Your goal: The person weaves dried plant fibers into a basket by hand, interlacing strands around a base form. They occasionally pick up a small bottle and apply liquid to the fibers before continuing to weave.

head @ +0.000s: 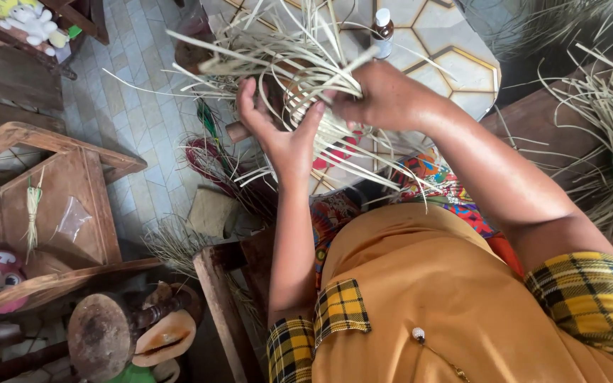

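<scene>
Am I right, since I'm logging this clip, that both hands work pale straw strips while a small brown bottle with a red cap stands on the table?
Not quite: the head view shows the bottle has a white cap, not red. Both hands, left and right, do work the straw strips, and the bottle stands on the table.

A tiled room crowded with wooden furniture

Pale grey floor tiles (133,85) run under a low table (455,50) with a hexagon-patterned top. A wooden chair (51,206) stands at left, a dark bench (8,71) behind it, a round stool (101,333) near the bottom. Soft daylight falls from above, with dim corners.
</scene>
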